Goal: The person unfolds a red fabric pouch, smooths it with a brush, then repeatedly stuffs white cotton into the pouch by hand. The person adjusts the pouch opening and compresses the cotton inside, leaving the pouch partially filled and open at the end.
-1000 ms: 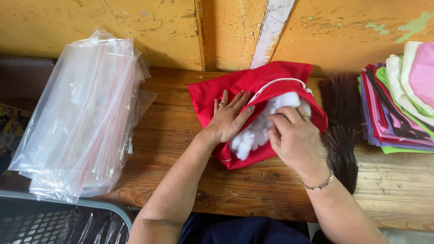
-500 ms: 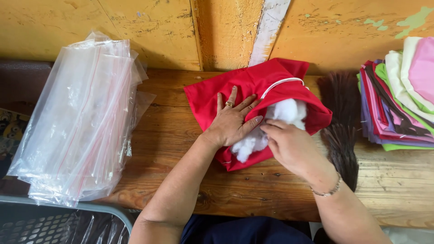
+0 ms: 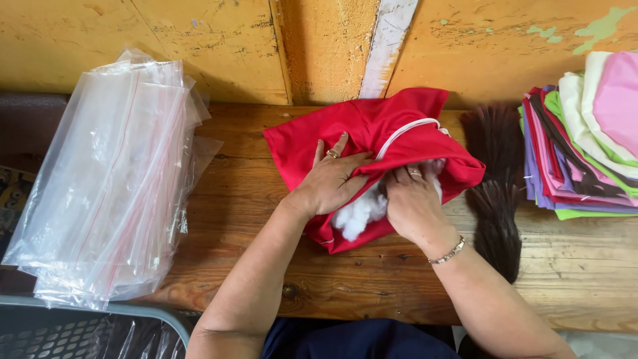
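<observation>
A red cloth cover (image 3: 345,129) with a white zip edge lies on the wooden bench (image 3: 252,199). White stuffing (image 3: 355,214) shows at its open side. My left hand (image 3: 329,183) presses flat on the red cloth, fingers spread, a ring on one finger. My right hand (image 3: 412,203) is pushed into the opening on the stuffing, its fingertips hidden under the red flap. A bracelet circles my right wrist.
A stack of clear zip bags (image 3: 109,179) lies at the left. A dark brush of bristles (image 3: 495,193) lies right of the cover. Folded coloured cloths (image 3: 585,139) are piled at the right edge. A grey basket (image 3: 80,329) stands below left. A yellow wall is behind.
The red flap has come down over the stuffing, so less white shows. My right hand has gone deeper into the opening; my left hand stays pressed on the cloth.
</observation>
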